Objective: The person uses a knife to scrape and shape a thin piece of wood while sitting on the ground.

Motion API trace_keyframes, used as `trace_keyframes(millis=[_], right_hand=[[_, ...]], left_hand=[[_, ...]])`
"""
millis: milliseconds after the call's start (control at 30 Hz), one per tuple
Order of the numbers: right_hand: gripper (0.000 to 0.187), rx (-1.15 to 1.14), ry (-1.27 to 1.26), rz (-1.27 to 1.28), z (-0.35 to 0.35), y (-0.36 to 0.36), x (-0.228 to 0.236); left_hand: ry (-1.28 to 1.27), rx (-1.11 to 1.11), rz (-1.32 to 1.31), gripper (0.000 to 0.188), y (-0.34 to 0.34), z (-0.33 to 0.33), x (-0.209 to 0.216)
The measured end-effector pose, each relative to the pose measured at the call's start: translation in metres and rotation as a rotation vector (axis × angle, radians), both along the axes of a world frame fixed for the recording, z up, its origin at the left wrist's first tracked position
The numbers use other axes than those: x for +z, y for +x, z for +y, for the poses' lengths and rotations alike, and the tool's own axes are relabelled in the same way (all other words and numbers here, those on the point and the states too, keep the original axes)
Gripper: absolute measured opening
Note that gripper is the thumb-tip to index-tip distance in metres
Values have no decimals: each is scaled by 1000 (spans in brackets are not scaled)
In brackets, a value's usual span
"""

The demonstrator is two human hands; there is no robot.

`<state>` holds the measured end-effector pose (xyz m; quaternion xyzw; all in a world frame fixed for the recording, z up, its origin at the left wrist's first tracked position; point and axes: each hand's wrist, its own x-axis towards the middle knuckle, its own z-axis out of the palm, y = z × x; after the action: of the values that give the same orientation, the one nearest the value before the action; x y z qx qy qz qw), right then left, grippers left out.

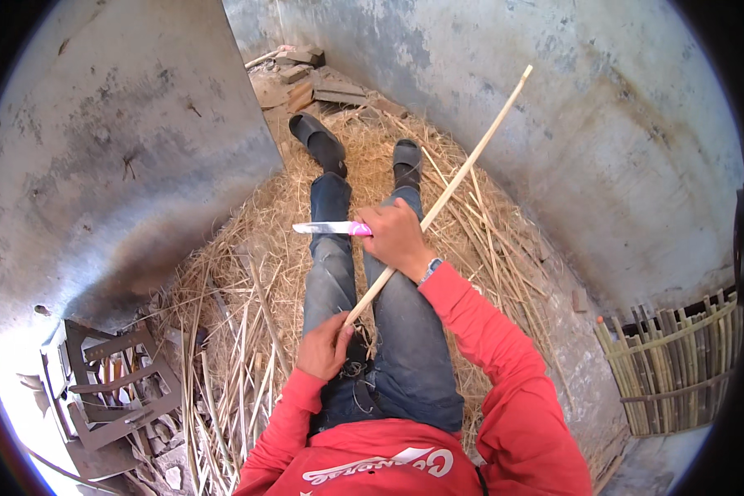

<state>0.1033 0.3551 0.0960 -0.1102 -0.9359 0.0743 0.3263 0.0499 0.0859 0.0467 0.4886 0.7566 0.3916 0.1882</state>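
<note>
A long pale strip of split bamboo or cane point(479, 149) slants across my legs, from my lap up toward the far right. My left hand point(324, 347) is closed round its lower end, thumb along it. My right hand point(395, 236) grips the pink handle of a knife point(326, 228) whose blade points left, held above my knees. The strip passes right beside the right hand; whether that hand touches it I cannot tell. Dark bits of cord or cloth point(360, 360) lie in my lap by the left hand.
Straw-like shavings point(223, 248) cover the floor round my outstretched legs. Loose strips point(488, 240) lie at right, more point(231, 388) at left. A broken dark frame point(124, 380) stands at lower left, a slatted cane basket point(674, 368) at right. Bricks point(314, 78) lie by the far wall point(471, 50).
</note>
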Motion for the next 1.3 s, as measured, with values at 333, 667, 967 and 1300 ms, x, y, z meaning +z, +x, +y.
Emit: trace_keyframes(millis=[333,667,967,1300], right_hand=[[16,195,123,12,-40,5,-30],[15,140,93,-122,-40,0,-35],[15,70,23,-85,-41,-1,-35],[16,95,53,-79,-40,4,-34]], left_hand=[[-182,52,-120,27,-9,-34,9],[492,-58,371,43,87,68,59],[580,-424,100,16,124,38,7],[448,231,221,15,17,6,11]])
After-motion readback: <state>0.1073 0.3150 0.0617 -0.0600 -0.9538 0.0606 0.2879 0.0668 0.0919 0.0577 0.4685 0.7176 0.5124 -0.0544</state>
